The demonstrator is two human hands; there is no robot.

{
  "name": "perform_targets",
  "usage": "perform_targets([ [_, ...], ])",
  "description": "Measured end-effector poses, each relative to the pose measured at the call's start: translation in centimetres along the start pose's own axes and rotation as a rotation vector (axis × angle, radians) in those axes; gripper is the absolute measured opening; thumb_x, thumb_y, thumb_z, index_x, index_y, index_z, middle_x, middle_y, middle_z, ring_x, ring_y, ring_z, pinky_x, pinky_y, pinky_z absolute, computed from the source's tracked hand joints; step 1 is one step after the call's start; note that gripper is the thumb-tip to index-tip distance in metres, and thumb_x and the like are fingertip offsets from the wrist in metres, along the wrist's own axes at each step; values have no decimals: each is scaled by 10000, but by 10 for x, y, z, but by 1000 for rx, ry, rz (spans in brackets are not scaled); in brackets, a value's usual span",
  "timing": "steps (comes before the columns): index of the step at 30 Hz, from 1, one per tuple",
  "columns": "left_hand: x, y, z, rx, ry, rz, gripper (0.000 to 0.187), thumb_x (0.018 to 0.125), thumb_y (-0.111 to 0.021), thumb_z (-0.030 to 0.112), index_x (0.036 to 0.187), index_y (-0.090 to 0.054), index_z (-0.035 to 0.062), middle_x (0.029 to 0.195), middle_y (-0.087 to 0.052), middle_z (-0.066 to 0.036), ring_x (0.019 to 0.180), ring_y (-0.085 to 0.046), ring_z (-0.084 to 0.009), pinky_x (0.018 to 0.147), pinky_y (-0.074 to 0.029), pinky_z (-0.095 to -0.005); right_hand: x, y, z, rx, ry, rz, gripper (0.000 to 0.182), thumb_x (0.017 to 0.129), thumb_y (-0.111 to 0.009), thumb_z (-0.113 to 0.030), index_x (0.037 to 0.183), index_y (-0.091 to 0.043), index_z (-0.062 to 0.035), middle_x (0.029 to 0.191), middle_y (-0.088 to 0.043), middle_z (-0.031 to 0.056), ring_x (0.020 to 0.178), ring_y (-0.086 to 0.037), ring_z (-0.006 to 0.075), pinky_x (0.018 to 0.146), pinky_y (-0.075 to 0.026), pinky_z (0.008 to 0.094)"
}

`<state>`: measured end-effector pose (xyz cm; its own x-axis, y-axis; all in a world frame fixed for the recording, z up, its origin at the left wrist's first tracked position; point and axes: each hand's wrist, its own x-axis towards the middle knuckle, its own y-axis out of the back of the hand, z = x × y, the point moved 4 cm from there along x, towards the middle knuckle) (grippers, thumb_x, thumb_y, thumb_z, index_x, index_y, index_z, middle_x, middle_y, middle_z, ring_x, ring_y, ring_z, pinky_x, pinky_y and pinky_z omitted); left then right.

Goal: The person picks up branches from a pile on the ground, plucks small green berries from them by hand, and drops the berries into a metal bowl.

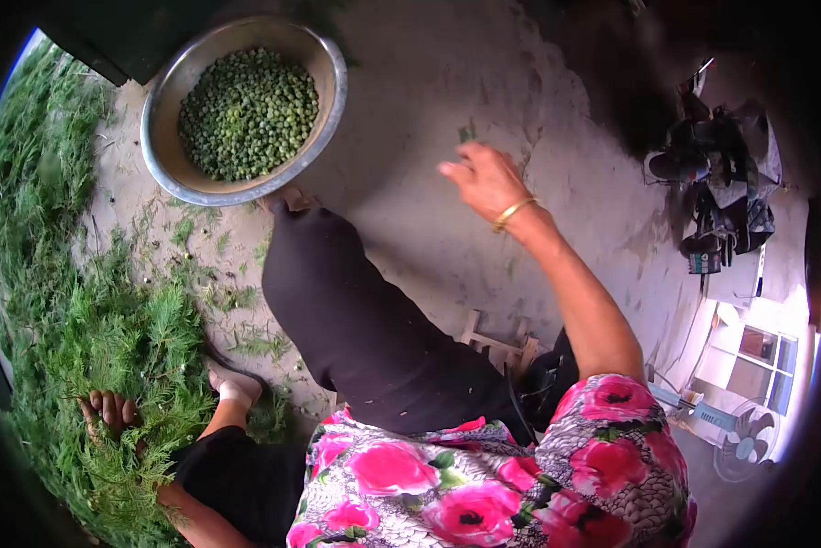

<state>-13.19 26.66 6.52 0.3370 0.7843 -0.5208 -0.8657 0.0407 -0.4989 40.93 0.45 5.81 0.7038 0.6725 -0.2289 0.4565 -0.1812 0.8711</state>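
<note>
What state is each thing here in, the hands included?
Metal basin: uncovered, holding loose green pieces.
Leafy sprigs: piled on the floor.
Left hand: curled, partly hidden by sprigs.
Right hand: raised, slightly blurred, fingers bent.
Gold bracelet: worn on the right wrist.
Fan: blades visible; whether running, unclear.

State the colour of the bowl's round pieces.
The round pieces are green, as the head view shows.
</note>
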Motion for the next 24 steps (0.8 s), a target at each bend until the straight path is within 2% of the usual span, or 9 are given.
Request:
perform_targets([
  [3, -9, -13, -2, 24, 17, -44, 330, 988, -383, 375, 846, -450, 84, 621, -434, -11, 507, -363, -128, 483, -333, -274, -47, -1, 87, -244, -304, -236, 417, 864, -590, -320, 917, -583, 94, 906, -593, 319, 893, -587, 464, 767, -480, 474],
  [6, -12, -11, 4, 63, 62, -252, 330, 985, -379, 409, 881, -432, 100, 659, -422, 4, 543, -346, -134, 523, -356, -264, -96, -6, 145, -246, -373, -269, 442, 868, -581, -352, 928, -592, 86, 923, -607, 300, 926, -587, 450, 802, -478, 473],
  [9, -15, -23, 21, 214, 136, -164, 303, 991, -380, 389, 905, -397, 99, 690, -396, 14, 578, -329, -121, 549, -356, -251, -134, -18, 180, -345, -468, -380, 454, 877, -564, -379, 934, -614, 69, 961, -611, 294, 966, -583, 436, 832, -474, 466],
  [12, -37, -81, 13, 323, 171, -456, 298, 996, -368, 377, 904, -370, 94, 731, -375, 14, 614, -304, -103, 605, -347, -229, -168, -39, 195, -314, -591, -620, 440, 868, -571, -373, 1019, -636, 35, 1030, -602, 292, 1025, -574, 410, 877, -466, 448],
  [14, -37, -105, 9, 87, 299, -932, 388, 982, -339, 411, 1093, -437, 53, 972, -512, -48, 850, -477, -148, 809, -383, -266, -193, -67, 212, -357, -576, -774, 384, 864, -568, -353, 1028, -655, -16, 1071, -613, 242, 1054, -572, 391, 926, -446, 436],
  [15, -28, -86, 17, 100, 286, -924, 388, 982, -339, 411, 1093, -437, 53, 972, -512, -48, 850, -477, -148, 809, -383, -266, -207, -88, 231, -394, -540, -876, 348, 855, -573, -334, 1038, -662, -52, 1095, -622, 202, 1072, -571, 380, 961, -426, 431],
  [17, -20, -60, 40, 161, 203, -835, 361, 984, -372, 399, 900, -509, 76, 692, -549, -49, 552, -481, -211, 548, -398, -345, -230, -103, 235, -463, -458, -883, 341, 837, -580, -322, 1025, -671, -52, 1079, -634, 187, 1059, -590, 344, 953, -432, 413],
  [19, -47, -76, 44, 193, 137, -764, 349, 989, -362, 382, 907, -506, 74, 692, -544, -50, 549, -474, -197, 549, -389, -341, -242, -106, 231, -510, -378, -1023, 323, 817, -607, -295, 1018, -676, -52, 1050, -650, 173, 1056, -602, 302, 952, -432, 392],
  [24, -91, -133, 31, 220, -8, -536, 340, 1001, -332, 355, 898, -498, 77, 655, -512, -52, 523, -443, -152, 531, -366, -316, -262, -117, 237, -411, -297, -908, 322, 790, -654, -277, 995, -675, -29, 1056, -638, 186, 1052, -593, 322, 913, -458, 405],
])
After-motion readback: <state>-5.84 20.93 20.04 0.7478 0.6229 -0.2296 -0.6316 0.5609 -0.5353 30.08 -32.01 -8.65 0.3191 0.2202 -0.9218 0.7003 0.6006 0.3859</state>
